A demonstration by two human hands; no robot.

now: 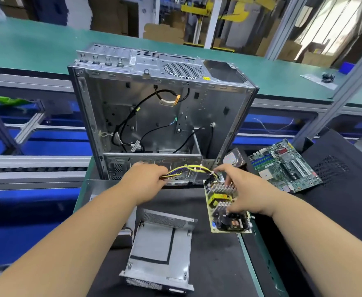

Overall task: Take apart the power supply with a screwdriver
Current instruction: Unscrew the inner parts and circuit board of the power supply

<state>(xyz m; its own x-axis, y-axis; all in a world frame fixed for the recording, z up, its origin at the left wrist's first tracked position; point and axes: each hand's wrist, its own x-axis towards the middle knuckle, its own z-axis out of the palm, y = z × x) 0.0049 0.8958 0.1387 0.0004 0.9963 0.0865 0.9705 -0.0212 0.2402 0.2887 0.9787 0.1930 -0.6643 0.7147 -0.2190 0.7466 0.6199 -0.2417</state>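
Observation:
The power supply's circuit board, yellowish with heat sinks and a yellow transformer, is out of its housing and held over the black mat. My right hand grips the board from its right side. My left hand holds the bundle of yellow and black wires that runs from the board to the left. The empty metal power supply housing lies open on the mat near me, below both hands. No screwdriver is visible.
An empty grey computer case stands open just behind my hands. A green motherboard and a hard drive lie to the right on a black side panel. A green conveyor runs behind the case.

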